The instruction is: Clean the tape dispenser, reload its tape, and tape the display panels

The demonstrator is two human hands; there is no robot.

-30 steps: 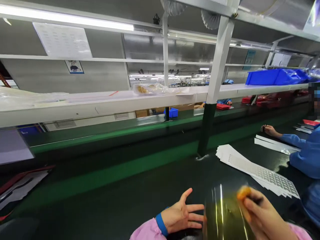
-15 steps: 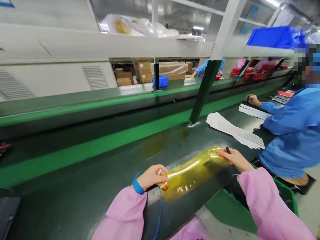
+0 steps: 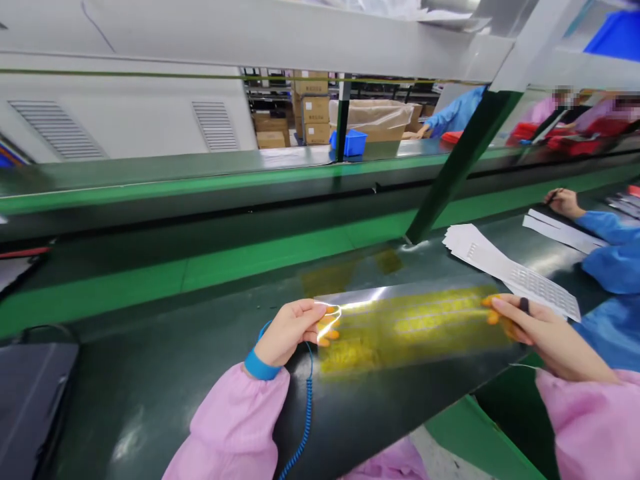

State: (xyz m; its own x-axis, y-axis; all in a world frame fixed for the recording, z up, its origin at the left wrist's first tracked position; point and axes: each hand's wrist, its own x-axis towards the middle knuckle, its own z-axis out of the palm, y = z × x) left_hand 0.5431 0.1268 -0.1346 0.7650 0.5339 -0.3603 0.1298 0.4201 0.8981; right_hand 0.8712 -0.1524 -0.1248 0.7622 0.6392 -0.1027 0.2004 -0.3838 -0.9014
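Observation:
A clear yellow plastic film sheet [image 3: 410,327] is stretched between my two hands above the dark green bench. My left hand [image 3: 295,333] pinches its left end, thumb on top and fingers visible through the film. At the right end, my right hand [image 3: 530,327] grips the sheet the same way, with a black band on one finger. Faint rows of markings show along the film. A blue wrist strap [image 3: 261,363] circles my left wrist, and its coiled cord [image 3: 306,420] hangs down across the bench edge.
White strip sheets [image 3: 510,270] lie fanned out beyond my right hand. A co-worker's blue sleeve [image 3: 607,260] is at the right. A green post [image 3: 460,167] rises from the bench. A dark flat case [image 3: 35,393] sits at the left, a green bin [image 3: 480,433] below the edge.
The film has gone from bowed to flatter and tauter, with both hands still on its ends. My hands have moved farther apart in view. The camera view has shifted down and left.

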